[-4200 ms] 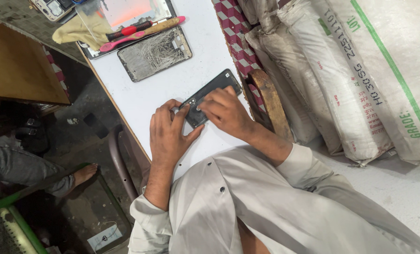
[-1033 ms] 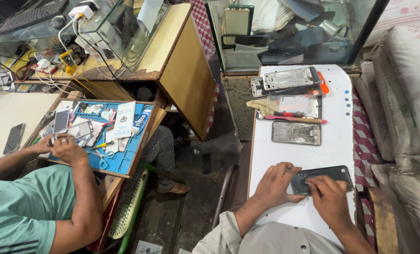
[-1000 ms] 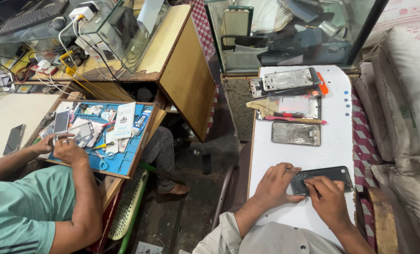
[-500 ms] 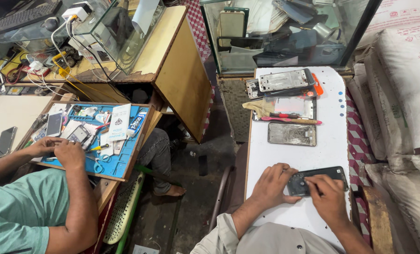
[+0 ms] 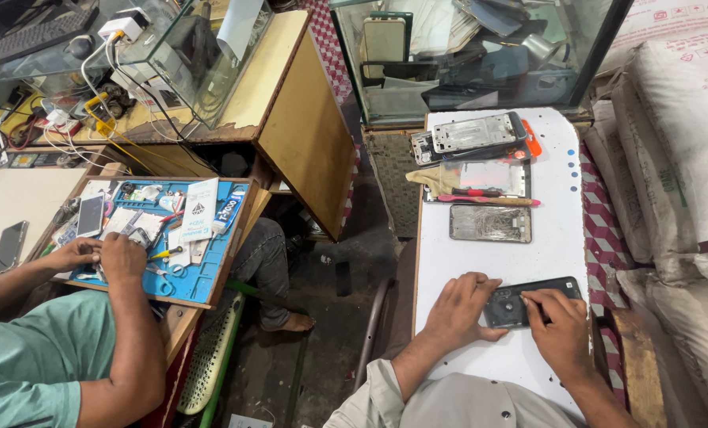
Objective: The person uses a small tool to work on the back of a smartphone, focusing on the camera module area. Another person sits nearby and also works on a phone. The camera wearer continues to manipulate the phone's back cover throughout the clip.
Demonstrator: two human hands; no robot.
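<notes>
A dark phone (image 5: 550,292) lies back-up on the white table (image 5: 556,206) in front of me. My left hand (image 5: 461,309) presses flat on its left end and holds it down. My right hand (image 5: 558,326) rests on the phone's middle with the fingertips curled against its back; whether it pinches a small tool I cannot tell. Farther up the table lie a bare phone panel (image 5: 490,223), a red-handled screwdriver (image 5: 488,198) and an opened phone frame (image 5: 477,133).
A glass case (image 5: 480,55) stands beyond the table. White sacks (image 5: 679,158) are stacked on the right. On the left a person in a green shirt (image 5: 29,372) works with both hands over a blue mat (image 5: 191,265) covered with phone parts, beside a wooden desk (image 5: 290,119).
Since four seconds ago my view has swung up from the table to take in the whole room. My hands stay on the phone. The person on the left has shifted both hands slightly on the mat.
</notes>
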